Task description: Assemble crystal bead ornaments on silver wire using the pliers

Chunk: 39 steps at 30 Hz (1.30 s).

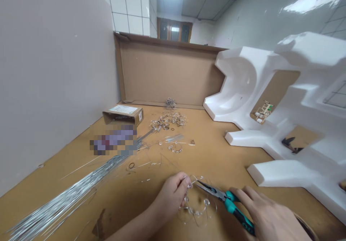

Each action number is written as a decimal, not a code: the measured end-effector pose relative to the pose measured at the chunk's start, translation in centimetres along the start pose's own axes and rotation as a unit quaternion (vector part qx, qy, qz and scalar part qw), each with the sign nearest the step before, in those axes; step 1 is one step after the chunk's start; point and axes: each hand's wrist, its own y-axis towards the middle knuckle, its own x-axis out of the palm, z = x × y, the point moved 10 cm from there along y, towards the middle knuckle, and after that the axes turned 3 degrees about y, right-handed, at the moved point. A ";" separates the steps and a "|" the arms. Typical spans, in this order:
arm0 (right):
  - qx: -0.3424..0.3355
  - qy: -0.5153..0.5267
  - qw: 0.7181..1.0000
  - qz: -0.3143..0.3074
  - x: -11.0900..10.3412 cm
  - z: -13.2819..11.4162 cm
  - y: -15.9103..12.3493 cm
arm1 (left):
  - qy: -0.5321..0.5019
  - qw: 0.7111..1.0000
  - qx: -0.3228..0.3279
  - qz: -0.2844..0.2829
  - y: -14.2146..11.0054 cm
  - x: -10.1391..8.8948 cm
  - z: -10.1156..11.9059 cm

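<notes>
My left hand [174, 190] is closed, pinching a thin wire [193, 181] between thumb and fingers. A curved wire strung with clear beads [198, 212] hangs just below it, over the table. My right hand [270, 212] grips needle-nose pliers [229, 200] by their teal and black handles. Their slim jaws point left at the wire's end, slightly apart. Whether they touch the wire I cannot tell. Farther off lies a similar curved piece with clear beads [177, 148].
A bundle of straight silver wires [78, 192] spans the left. Beyond it are an open cardboard box [139, 115], a blurred-out purple item [113, 140] and beaded pieces with dark rings [167, 120]. White foam packing [259, 140] stands right; a cardboard panel [167, 71] closes the back.
</notes>
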 end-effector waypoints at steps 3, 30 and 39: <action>0.009 -0.007 1.000 -0.010 0.3 -0.1 0.3 | 0.015 1.000 0.020 -0.005 0.0 0.0 0.0; -0.063 -0.063 0.990 0.110 -0.9 -1.9 -0.2 | 0.155 0.982 0.088 0.068 -0.9 -1.1 2.8; -0.073 -0.104 0.975 0.185 -2.6 -3.0 -0.3 | 0.021 0.998 0.046 0.048 -0.4 -0.5 0.5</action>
